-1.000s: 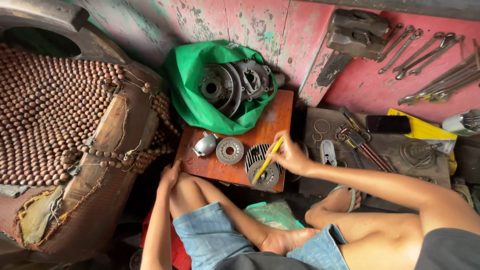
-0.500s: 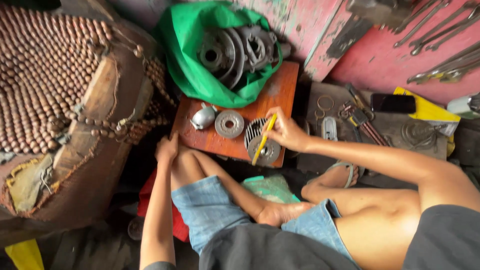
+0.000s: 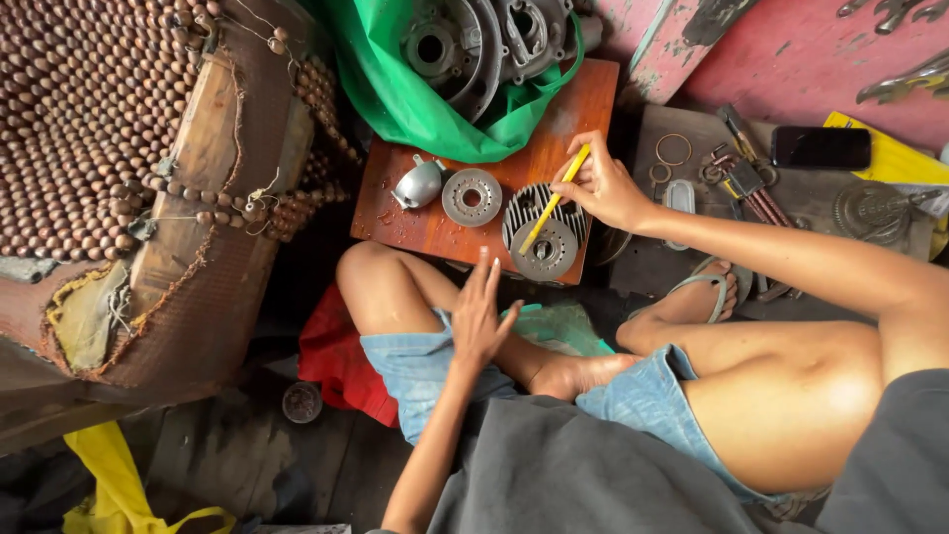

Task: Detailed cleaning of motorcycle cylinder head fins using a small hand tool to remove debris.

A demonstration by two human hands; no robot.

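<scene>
We see the right hand [image 3: 605, 188] closed around a yellow tool [image 3: 554, 200], thin and stick-like; whether it is a pencil or a screwdriver we cannot tell. Its far tip points down and away from the hand and rests on a round finned metal part [image 3: 544, 232], which lies just below and to the left of that hand on a reddish wooden board [image 3: 415, 222] serving as the surface. The left hand [image 3: 481, 316] holds nothing: fingers spread wide and straight, raised above the left knee, near the board's front edge but apart from it. Further left of the right hand, on the same board, lie a flat metal disc [image 3: 472, 197] with a hole in the middle and, just beside it, a small silver rounded casing [image 3: 418, 184]. Beyond both hands a green bag [image 3: 395, 94] sits open over the board's far edge, with grey engine parts [image 3: 484, 40] inside. To the right of the right hand we note a black phone [image 3: 820, 147] on a dark plank, with loose metal rings [image 3: 674, 149] and small tools between it and the hand. Well left of the left hand stands a worn seat covered in brown wooden beads [image 3: 89, 109].
</scene>
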